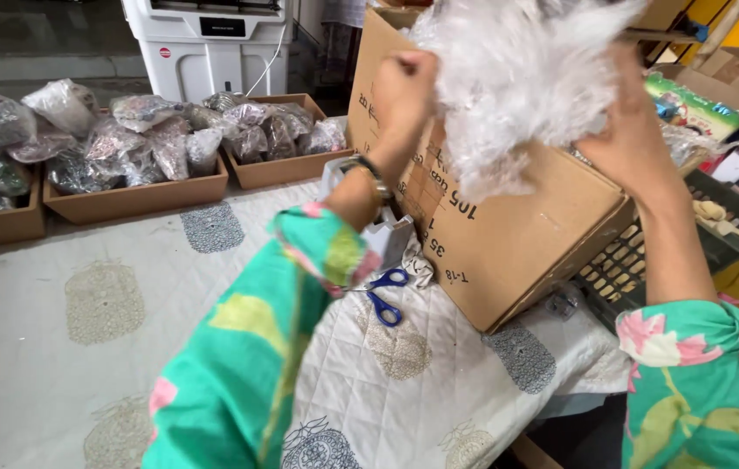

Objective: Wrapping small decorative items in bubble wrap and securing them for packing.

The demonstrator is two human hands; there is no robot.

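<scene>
Both my hands are raised in front of a tilted brown cardboard box [508,234]. My left hand [402,91] and my right hand [632,130] grip a big crumpled bundle of clear plastic bags [517,78] from either side, holding it above the box's open top. A watch and bangle sit on my left wrist. My sleeves are green with pink and yellow flowers. Blue-handled scissors [384,295] lie on the quilted cloth below my left arm.
Shallow cardboard trays [139,195] filled with several bagged items line the far edge of the white quilted cloth [83,321]. A white air cooler [209,43] stands behind. A dark plastic crate [626,269] and coloured packets lie at the right.
</scene>
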